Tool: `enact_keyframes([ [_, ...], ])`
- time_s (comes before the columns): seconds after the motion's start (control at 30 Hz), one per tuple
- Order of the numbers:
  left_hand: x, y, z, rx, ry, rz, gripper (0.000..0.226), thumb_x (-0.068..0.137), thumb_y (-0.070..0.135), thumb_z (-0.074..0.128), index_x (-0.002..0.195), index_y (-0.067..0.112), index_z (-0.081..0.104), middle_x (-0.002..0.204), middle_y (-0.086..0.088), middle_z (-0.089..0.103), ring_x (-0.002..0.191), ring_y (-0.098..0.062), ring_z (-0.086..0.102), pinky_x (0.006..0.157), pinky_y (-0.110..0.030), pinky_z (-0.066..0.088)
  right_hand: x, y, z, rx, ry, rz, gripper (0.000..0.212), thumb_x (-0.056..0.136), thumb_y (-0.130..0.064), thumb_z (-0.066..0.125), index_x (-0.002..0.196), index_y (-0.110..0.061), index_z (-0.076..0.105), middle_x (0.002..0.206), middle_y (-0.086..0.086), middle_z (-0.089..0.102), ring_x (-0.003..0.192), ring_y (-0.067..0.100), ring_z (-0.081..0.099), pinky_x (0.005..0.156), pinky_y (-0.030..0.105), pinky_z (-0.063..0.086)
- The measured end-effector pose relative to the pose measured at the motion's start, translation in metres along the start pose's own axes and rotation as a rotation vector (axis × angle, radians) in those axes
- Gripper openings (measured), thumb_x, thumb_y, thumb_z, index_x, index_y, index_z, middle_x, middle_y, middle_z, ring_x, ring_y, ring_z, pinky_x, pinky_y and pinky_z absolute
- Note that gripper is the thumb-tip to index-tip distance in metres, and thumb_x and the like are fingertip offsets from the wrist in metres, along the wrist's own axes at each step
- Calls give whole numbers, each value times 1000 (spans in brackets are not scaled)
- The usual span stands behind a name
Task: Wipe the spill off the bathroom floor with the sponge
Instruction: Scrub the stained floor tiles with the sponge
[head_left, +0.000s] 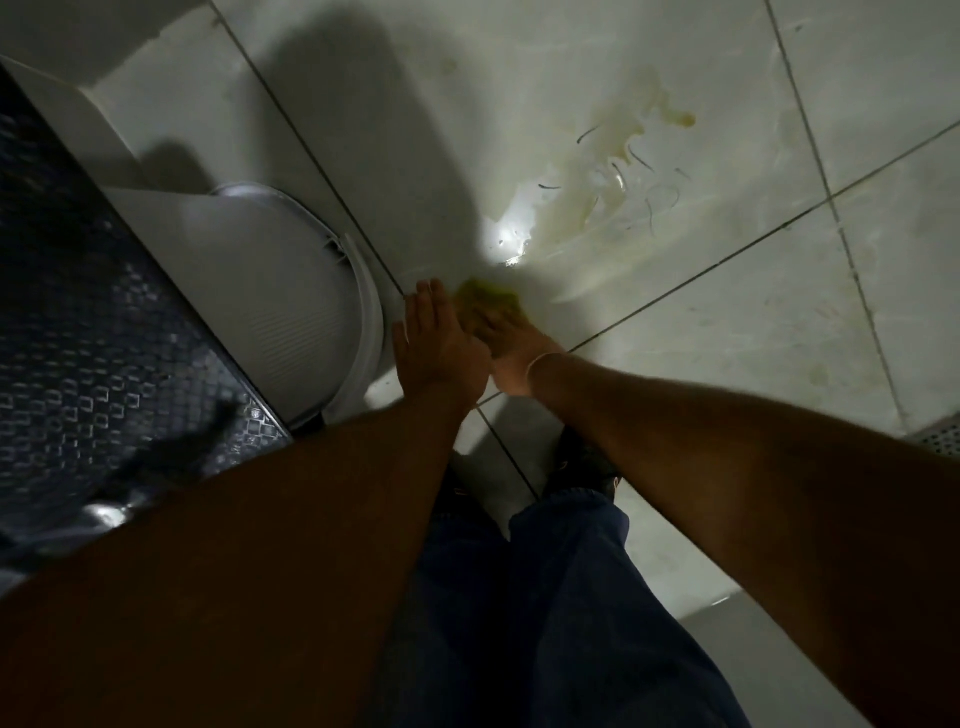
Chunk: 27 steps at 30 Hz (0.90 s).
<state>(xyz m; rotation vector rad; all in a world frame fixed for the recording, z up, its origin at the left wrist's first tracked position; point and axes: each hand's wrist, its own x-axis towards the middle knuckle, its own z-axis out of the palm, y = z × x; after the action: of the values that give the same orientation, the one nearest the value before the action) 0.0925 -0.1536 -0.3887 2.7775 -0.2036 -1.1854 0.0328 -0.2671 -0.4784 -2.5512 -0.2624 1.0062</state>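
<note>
A yellow-green sponge (488, 301) lies pressed on the pale tiled floor (727, 322) near the middle of the view. My right hand (511, 345) rests on top of it with the fingers over its near side. My left hand (436, 348) is flat and open just to the left, fingers spread, overlapping the right hand at the wrist side. A yellowish wet spill (623, 156) with thin dark strands spreads on the floor beyond the sponge, up and to the right. A bright wet reflection (506, 241) sits between sponge and spill.
A white toilet with its closed lid (280, 291) stands right beside my left hand. A dark patterned wall (78, 322) fills the left side. My legs in dark trousers (545, 597) and a shoe (584, 460) are below. A floor drain grate (940, 434) shows at the right edge.
</note>
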Motion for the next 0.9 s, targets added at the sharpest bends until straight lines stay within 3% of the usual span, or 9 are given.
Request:
enact_keyframes([
  [0.13,-1,8,0,-66,29,-77,82,95,24,43,160,11,-5,171,-8,-2,158,-24,-1,127,-48,4,-2,20,-5,-140,11,-110,78,90,-19,56,158,-20,17,167,5,16,154,32,12,124,52,14],
  [0.23,-4,11,7,-63,32,-52,84,93,21,44,161,12,-5,171,-7,-3,158,-24,-3,127,-47,2,9,49,-33,13,182,84,82,86,-13,53,159,-18,17,167,8,17,153,36,14,121,56,22],
  [0.4,-3,-3,10,-30,60,-14,83,93,20,45,161,10,-2,171,-8,3,158,-25,2,128,-47,7,33,64,-67,159,218,345,90,83,-19,62,158,-14,13,167,10,11,152,40,12,118,58,27],
  [0.53,2,-7,3,-87,69,-137,81,94,19,45,161,9,1,171,-10,5,157,-27,6,126,-47,11,33,29,-29,17,184,7,78,82,-20,56,155,-12,29,161,20,28,147,50,22,115,67,20],
  [0.63,6,3,1,-141,79,-165,81,94,19,45,161,8,3,171,-11,7,157,-27,7,126,-47,11,0,45,-10,-49,66,-84,80,89,-18,52,159,-20,14,168,10,13,154,37,9,123,57,14],
  [0.7,8,8,3,-116,98,-111,81,93,18,45,161,7,2,171,-12,7,157,-28,8,127,-47,12,-18,71,-8,30,176,28,80,85,-16,51,158,-15,18,166,15,19,152,40,15,121,58,21],
  [0.77,10,7,3,-95,94,-67,81,93,18,44,160,7,0,171,-12,6,157,-28,7,127,-47,11,-32,100,-15,123,272,288,83,84,-9,54,158,-12,16,164,19,20,150,44,19,119,59,26],
  [0.83,13,5,6,-97,91,-67,80,94,18,43,160,7,-1,171,-12,4,158,-27,5,127,-47,11,-42,128,-32,263,333,578,83,89,-8,53,159,-14,9,167,14,9,152,41,11,122,51,17],
  [0.9,10,9,14,-126,65,-92,80,94,18,42,160,8,-2,171,-11,2,158,-26,4,127,-47,10,-44,155,-52,349,318,722,77,94,-11,50,159,-11,8,168,15,2,153,40,5,125,43,7],
])
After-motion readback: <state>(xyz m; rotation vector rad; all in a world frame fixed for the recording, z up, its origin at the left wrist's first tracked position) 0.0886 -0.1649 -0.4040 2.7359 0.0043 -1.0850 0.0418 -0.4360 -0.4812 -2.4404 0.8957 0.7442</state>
